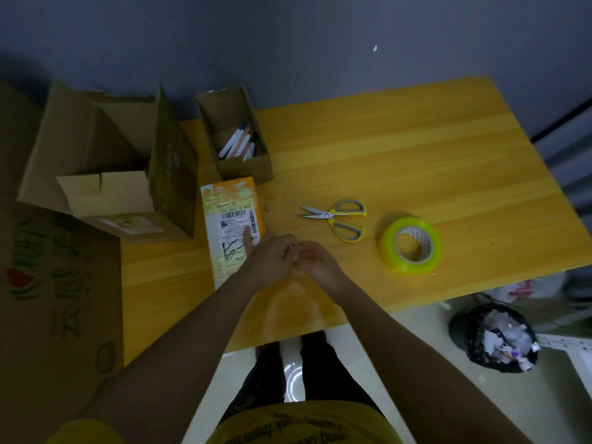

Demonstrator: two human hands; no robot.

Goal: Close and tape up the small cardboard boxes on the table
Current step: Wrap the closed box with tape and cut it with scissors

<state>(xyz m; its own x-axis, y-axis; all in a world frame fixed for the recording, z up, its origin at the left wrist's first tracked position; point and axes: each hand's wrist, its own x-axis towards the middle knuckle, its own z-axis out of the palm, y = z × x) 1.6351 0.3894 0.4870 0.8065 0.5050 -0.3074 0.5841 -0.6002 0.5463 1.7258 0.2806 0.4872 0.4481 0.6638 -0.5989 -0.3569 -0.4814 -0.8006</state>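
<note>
On the yellow table (416, 149), the orange labelled box (232, 225) lies flat, closed, beside a larger open carton (109, 161). The left hand (272, 261) points a finger onto its label; whether the fingers of the right hand (320, 264) hold anything cannot be told. The tape roll (410, 245) and scissors (336, 219) lie to the right.

Head-worn camera looks steeply down, close over the table (416, 149).

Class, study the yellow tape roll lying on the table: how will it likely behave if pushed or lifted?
The tape roll lies flat on the table, so a push would probably slide it, not roll it. Stood on edge, it could roll. Its open core should give fingers an easy hold.
</note>
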